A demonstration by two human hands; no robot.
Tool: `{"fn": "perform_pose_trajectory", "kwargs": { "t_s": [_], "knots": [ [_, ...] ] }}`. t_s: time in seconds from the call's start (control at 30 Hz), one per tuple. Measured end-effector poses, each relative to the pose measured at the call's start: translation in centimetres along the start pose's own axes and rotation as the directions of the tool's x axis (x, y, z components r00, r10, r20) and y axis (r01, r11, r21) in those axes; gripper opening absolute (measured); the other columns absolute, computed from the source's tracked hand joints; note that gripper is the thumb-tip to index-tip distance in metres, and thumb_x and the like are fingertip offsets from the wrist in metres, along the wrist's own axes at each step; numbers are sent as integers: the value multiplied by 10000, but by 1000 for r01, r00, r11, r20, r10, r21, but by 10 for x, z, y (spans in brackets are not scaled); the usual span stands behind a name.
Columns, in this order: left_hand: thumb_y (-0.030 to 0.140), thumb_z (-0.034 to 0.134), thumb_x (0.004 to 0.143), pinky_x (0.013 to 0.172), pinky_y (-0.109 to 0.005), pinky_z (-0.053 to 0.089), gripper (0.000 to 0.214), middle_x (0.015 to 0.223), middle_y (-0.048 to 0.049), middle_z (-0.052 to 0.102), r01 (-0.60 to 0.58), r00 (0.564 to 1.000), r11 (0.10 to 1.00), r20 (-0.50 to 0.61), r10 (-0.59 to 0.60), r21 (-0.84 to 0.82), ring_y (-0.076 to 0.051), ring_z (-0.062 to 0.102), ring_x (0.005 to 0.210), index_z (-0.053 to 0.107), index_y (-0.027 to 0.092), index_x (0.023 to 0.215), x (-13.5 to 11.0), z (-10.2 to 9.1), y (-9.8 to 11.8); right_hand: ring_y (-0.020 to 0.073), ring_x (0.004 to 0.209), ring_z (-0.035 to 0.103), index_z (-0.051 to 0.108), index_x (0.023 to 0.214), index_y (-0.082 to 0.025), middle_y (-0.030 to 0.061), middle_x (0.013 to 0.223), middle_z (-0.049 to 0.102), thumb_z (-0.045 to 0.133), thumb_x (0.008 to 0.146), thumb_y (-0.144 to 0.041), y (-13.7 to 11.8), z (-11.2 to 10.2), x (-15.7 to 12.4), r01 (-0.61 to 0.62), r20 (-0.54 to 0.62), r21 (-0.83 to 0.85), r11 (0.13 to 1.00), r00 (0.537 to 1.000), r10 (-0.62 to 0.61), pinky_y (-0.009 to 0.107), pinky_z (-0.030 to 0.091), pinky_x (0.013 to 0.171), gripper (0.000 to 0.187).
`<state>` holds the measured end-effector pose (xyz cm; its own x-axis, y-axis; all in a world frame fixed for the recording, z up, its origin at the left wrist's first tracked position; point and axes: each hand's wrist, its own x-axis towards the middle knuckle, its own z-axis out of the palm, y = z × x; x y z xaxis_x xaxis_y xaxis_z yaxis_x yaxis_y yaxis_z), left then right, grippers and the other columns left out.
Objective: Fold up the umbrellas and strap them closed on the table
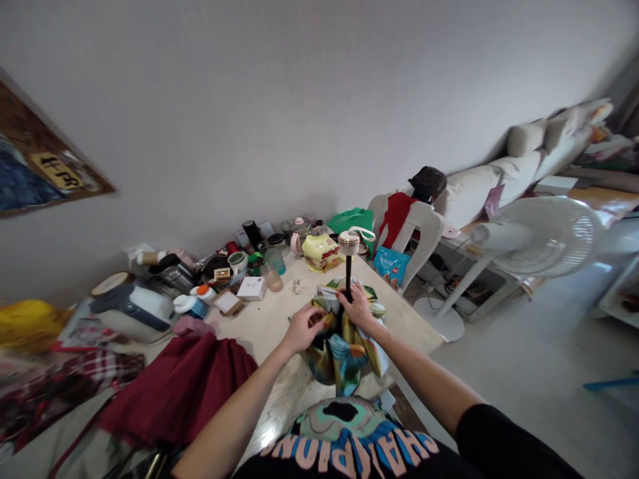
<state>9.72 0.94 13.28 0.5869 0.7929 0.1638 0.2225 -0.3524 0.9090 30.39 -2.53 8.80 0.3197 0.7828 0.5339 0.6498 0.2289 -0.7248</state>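
Observation:
A folding umbrella with a yellow, green and blue patterned canopy stands handle-up on the table, partly closed, its folds bunched loosely. Its white and gold handle with a wrist strap tops the dark shaft. My left hand is closed, fingers curled on a canopy fold at the left side. Around the shaft's base and the canopy's upper right lies my right hand, gripping there; its palm side is hidden. To the left of my left arm rests a dark red umbrella, folds loose.
Along the wall, the pale table bears cups, jars, a white box, an electric kettle and a yellow snack bag. A white chair with a blue packet and a standing fan are at right.

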Motion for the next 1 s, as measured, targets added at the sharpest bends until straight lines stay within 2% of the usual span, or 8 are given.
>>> {"fn": "perform_pose_trajectory", "kwargs": {
  "t_s": [0.23, 0.37, 0.43, 0.5, 0.6, 0.67, 0.87, 1.0],
  "knots": [
    [276, 632, 821, 800, -354, 479, 121, 791, -48, 646, -44, 996, 982, -71, 58, 185, -195, 584, 766, 702, 189, 777, 24, 31, -11, 255, 912, 521, 656, 918, -205, 64, 901, 651, 647, 813, -324, -8, 6, -1, 54, 109, 21, 998, 992, -56, 398, 426, 859, 159],
    [404, 588, 872, 869, -387, 495, 262, 929, -86, 661, -91, 993, 978, -54, 103, 187, -226, 611, 872, 718, 194, 959, 29, 23, -7, 240, 849, 517, 646, 817, -202, 56, 826, 644, 591, 847, -294, -11, 11, 4, 47, 120, 4, 999, 992, -47, 390, 418, 836, 111],
    [522, 603, 853, 968, -422, 463, 398, 1080, -116, 643, -130, 991, 973, -12, 135, 191, -262, 596, 1028, 706, 210, 1076, 17, 10, -10, 237, 840, 518, 642, 805, -200, 58, 823, 651, 572, 862, -292, -11, 13, 5, 30, 106, -7, 1000, 994, -29, 389, 414, 832, 129],
    [662, 693, 722, 1083, -467, 377, 623, 1277, -136, 567, -175, 984, 960, 69, 163, 220, -318, 503, 1225, 677, 241, 1180, 0, -2, -18, 239, 851, 523, 643, 809, -197, 61, 834, 661, 568, 865, -292, -11, 12, 6, 9, 89, -13, 1000, 996, -8, 390, 414, 837, 133],
    [761, 795, 447, 1133, -563, 275, 1166, 1491, -188, 364, -155, 987, 936, 98, 130, 316, -406, 344, 1371, 462, 236, 1434, -16, -11, -32, 239, 864, 527, 645, 819, -196, 61, 840, 661, 567, 858, -281, -10, 11, 7, -19, 67, -15, 1000, 998, 19, 387, 418, 847, 122],
    [749, 819, 386, 1131, -598, 245, 1348, 1536, -222, 288, -115, 993, 921, 50, 104, 371, -429, 286, 1406, 313, 205, 1511, -15, -5, -37, 239, 872, 527, 645, 831, -197, 61, 848, 660, 567, 856, -277, -11, 10, 7, -28, 72, -12, 1000, 997, 28, 386, 420, 851, 115],
    [550, 872, 448, 1156, -594, 186, 1325, 1563, -222, 270, -37, 992, 901, -90, 84, 432, -437, 193, 1460, 208, 179, 1533, 26, 38, -28, 247, 881, 519, 648, 866, -187, 70, 863, 643, 534, 880, -283, -21, 12, 5, 7, 192, 6, 1000, 981, -8, 408, 429, 849, 149],
    [438, 709, 717, 1162, -555, 180, 994, 1568, -182, 282, 29, 983, 920, -176, 44, 390, -381, 211, 1467, 192, 250, 1545, 39, 56, -29, 242, 917, 533, 660, 1000, -185, 65, 946, 635, 670, 802, -344, -24, 6, 1, 68, 315, 52, 996, 946, -81, 401, 459, 872, 254]
  ]
}}
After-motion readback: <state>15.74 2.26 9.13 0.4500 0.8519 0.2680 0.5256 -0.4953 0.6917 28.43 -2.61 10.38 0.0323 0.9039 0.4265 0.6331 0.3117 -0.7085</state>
